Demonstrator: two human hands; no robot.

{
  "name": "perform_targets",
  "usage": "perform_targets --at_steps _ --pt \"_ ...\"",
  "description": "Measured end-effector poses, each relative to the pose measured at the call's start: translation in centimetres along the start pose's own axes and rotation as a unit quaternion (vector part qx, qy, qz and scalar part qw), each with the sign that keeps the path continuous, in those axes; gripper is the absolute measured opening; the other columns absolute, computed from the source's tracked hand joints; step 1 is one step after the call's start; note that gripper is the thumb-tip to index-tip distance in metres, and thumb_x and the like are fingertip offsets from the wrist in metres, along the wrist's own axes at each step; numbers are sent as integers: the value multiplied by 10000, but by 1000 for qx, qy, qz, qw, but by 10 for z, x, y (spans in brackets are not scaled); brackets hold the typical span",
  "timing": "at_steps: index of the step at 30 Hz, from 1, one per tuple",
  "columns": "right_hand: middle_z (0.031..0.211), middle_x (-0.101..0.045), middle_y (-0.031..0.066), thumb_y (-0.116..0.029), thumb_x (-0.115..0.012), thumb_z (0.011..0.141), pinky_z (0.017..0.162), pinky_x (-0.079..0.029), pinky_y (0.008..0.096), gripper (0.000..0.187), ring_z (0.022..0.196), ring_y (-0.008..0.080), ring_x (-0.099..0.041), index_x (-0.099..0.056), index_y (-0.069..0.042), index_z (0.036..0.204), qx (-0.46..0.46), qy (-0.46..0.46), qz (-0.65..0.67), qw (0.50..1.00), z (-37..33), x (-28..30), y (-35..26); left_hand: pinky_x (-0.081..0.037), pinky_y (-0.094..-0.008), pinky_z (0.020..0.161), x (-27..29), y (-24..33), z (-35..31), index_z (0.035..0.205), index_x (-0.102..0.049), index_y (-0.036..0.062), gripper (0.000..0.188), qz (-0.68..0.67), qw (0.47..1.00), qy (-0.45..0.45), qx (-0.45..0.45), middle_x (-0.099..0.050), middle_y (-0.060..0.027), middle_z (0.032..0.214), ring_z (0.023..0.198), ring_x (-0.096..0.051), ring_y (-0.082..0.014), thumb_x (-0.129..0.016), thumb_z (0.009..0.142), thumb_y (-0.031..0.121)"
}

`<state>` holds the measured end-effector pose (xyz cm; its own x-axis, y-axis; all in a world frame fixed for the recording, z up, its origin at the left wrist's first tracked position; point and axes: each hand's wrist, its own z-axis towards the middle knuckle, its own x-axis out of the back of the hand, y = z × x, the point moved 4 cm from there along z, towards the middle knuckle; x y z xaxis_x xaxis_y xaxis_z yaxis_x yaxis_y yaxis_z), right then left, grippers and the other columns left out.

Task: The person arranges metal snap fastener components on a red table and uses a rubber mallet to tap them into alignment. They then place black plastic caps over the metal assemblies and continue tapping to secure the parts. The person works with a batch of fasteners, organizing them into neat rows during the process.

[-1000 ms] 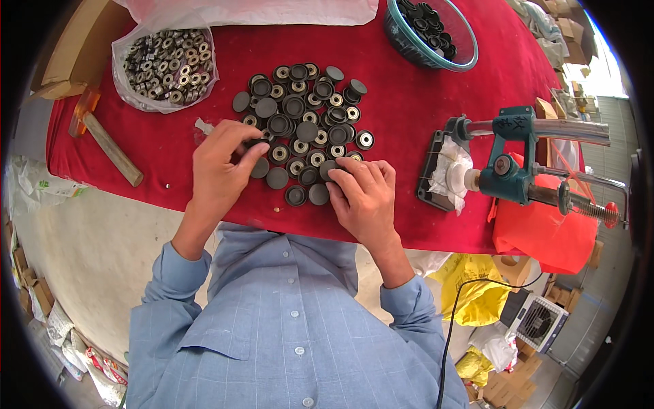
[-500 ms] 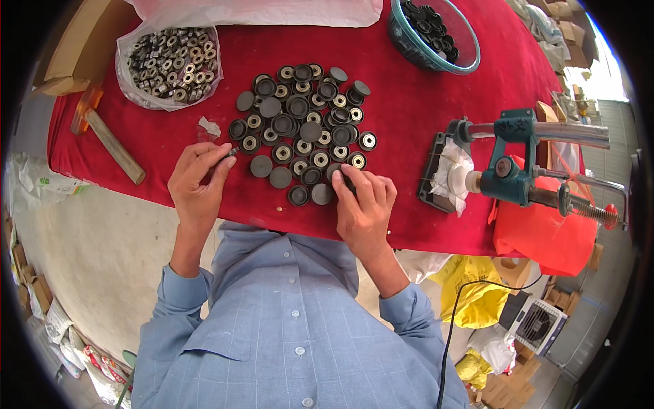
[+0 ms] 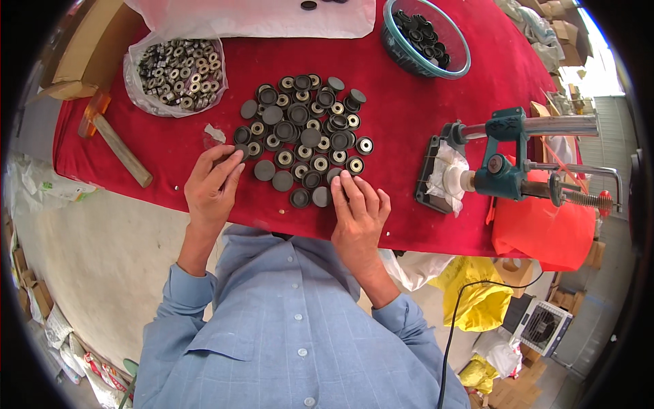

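Observation:
On the red cloth lies a pile of round black caps (image 3: 310, 138), several with metal bearings (image 3: 319, 163) set in them. At the pile's left edge my left hand (image 3: 212, 184) is closed, thumb and fingertips pinching the rim of a black cap (image 3: 242, 150). My right hand (image 3: 359, 213) rests at the pile's lower right with its fingers stretched out, the tips beside a dark cap (image 3: 332, 175). What lies under those fingers is hidden. Loose bearings fill a clear plastic bag (image 3: 139, 92) behind my left hand.
A teal bowl (image 3: 465, 68) of black parts stands at the far right. To the right is a green hand press (image 3: 501, 163). A wooden-handled hammer (image 3: 122, 150) lies left, near a cardboard box (image 3: 88, 48). White sheeting (image 3: 259, 19) covers the far edge.
My left hand has moved right to the pile, and its cap now shows its flat face. My right hand's fingers have straightened and shifted slightly down. The whole view has moved a little.

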<state>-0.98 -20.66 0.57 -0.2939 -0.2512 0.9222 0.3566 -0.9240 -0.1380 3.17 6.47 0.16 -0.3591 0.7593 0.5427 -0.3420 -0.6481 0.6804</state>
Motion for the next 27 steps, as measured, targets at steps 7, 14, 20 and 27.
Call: perform_targets --at_steps 7,14,20,27 --pt "1256 -689 67 -27 -759 889 1048 -433 482 435 1186 287 -628 -733 -81 1320 -29 41 198 979 32 16 5 -612 -392 846 -13 3 13 1200 -804 32 326 48 996 -25 -75 -747 -125 1188 1036 -730 -307 -818 886 -53" --pt "1131 -679 51 -130 -869 856 931 -432 431 386 1049 258 -628 -781 -114 1232 3 -16 195 981 59 8 -5 -579 -423 858 -14 3 14 1197 -802 45 366 95 986 -65 -121 -744 -89 1216 1021 -702 -311 -808 844 -50" --pt "1128 -663 43 -113 -873 840 904 -444 445 359 1033 276 -613 -765 -128 1182 -8 -48 216 975 58 -4 -7 -534 -413 834 -12 5 10 1166 -812 61 338 125 979 -77 -145 -754 -49 1199 999 -699 -266 -814 836 -12" --pt "1033 -676 81 -39 -849 841 748 -558 412 338 884 274 -695 -748 -92 1160 -51 -38 301 952 65 -3 -3 -503 -393 805 -11 10 9 1131 -822 78 280 133 981 -68 -126 -772 -38 1136 923 -689 -245 -835 858 17"
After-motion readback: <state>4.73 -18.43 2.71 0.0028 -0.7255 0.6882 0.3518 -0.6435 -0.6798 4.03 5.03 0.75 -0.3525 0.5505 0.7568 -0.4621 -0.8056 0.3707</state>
